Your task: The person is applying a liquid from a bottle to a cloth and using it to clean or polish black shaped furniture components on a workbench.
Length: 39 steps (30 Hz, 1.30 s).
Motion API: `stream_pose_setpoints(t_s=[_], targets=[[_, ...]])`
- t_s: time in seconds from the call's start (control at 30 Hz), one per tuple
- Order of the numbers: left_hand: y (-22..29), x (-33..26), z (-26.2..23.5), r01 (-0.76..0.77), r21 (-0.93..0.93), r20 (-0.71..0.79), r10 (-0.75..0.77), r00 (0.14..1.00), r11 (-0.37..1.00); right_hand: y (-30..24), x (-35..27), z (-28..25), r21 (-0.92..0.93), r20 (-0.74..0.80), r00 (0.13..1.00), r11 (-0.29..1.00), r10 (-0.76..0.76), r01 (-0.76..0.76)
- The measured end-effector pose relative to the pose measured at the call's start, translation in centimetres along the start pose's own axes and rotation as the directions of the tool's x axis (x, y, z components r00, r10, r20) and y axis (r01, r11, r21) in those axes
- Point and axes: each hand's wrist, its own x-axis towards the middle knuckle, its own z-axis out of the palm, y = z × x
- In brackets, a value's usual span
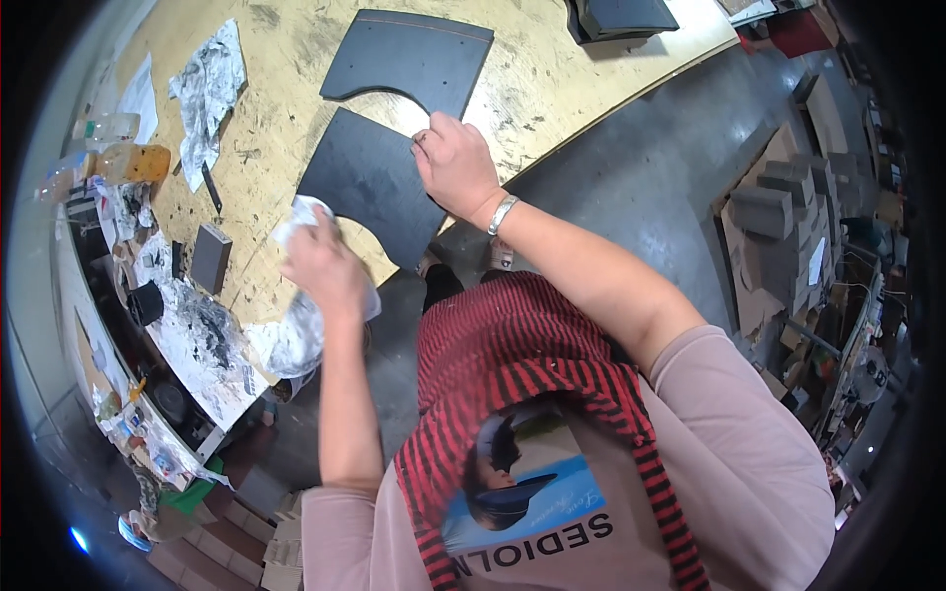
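Note:
A black curved panel (370,177) lies at the near edge of the worktable, its concave side toward the lower left. My left hand (330,266), slightly blurred, is closed on a white cloth (304,219) that touches the panel's left corner. More crumpled white cloth (296,337) hangs below that hand. With curled fingers, my right hand (458,165) grips the panel's right edge. Just beyond it lies a second black panel (409,57) of similar shape, with a thin orange line near its far edge.
The stained yellowish worktable (276,59) carries a smudged rag (209,89), a thin black tool (212,187), a dark block (210,258) and a bottle of amber liquid (136,164). Stacked black pieces (621,15) sit at the far right. Cardboard pieces (764,227) stand on the floor.

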Motion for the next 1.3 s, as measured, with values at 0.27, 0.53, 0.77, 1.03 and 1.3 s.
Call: stream_pose_setpoints(t_s=[0.27, 0.53, 0.77, 1.03, 1.3], targets=[[1.7, 1.5, -1.2, -0.114, 0.002, 0.019, 0.114, 0.993, 0.993, -0.2, 0.0, 0.8, -0.01, -0.012, 1.0, 1.0, 0.002, -0.002], [1.0, 4.6, -1.0, -0.174, 0.015, -0.003, 0.174, 0.985, 0.985, -0.7, -0.1, 0.7, 0.0, 0.003, 1.0, 1.0, 0.013, -0.013], [5.7, 1.4, -1.8, -0.327, -0.088, -0.02, 0.327, 0.945, 0.941, 0.2, -0.3, 0.6, 0.002, -0.027, 1.0, 1.0, 0.015, -0.015], [5.3, -0.6, -1.9, -0.361, -0.121, 0.044, 0.368, 0.929, 0.925, 0.3, -0.2, 0.2, 0.001, -0.013, 0.999, 0.999, 0.04, -0.04], [4.5, 3.2, -0.2, -0.364, -0.062, -0.036, 0.362, 0.931, 0.929, 0.0, 0.0, 0.6, 0.015, -0.024, 1.0, 1.0, 0.018, -0.018]])
